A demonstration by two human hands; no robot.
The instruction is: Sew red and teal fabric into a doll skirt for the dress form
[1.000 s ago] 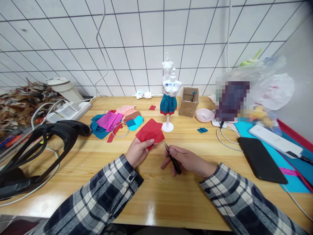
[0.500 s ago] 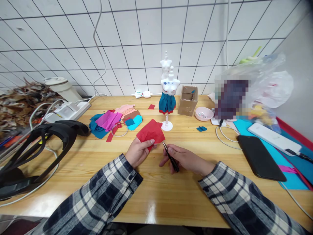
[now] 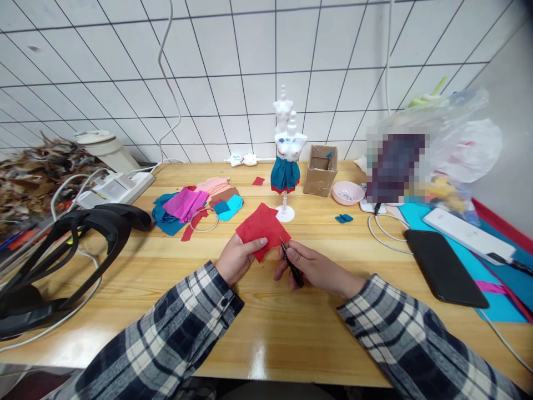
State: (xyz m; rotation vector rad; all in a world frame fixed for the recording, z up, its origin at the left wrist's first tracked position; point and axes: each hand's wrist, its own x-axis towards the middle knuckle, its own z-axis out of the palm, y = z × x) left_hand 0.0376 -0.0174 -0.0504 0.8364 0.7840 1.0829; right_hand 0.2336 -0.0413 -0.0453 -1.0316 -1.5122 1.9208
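My left hand [image 3: 240, 256] pinches a red cloth piece [image 3: 260, 225] between thumb and fingers; its far edge has a small notch. In my right hand [image 3: 310, 262] is a slim black pointed tool [image 3: 293, 268] that looks like small snips, with its metal tip at the cloth's right corner. Whether its blades are parted I cannot tell. Just beyond the cloth stands a small white dress form [image 3: 290, 145] wearing a teal skirt [image 3: 285, 175] with a red hem. A second white dress form [image 3: 282, 110] is partly hidden behind it.
Left are coloured cloth scraps [image 3: 187, 205], a thin ring [image 3: 204, 229], a black headset [image 3: 112, 250] and a power strip [image 3: 133, 189]. A cardboard box [image 3: 318, 180], a pink bowl [image 3: 347, 201], a teal scrap [image 3: 344, 219], a black phone [image 3: 445, 269] and a white power bank [image 3: 466, 233] lie right.
The red cloth has shifted slightly right and lies flatter, its right corner now at the tool's tip. My right hand has moved slightly up; the tool stays in it.
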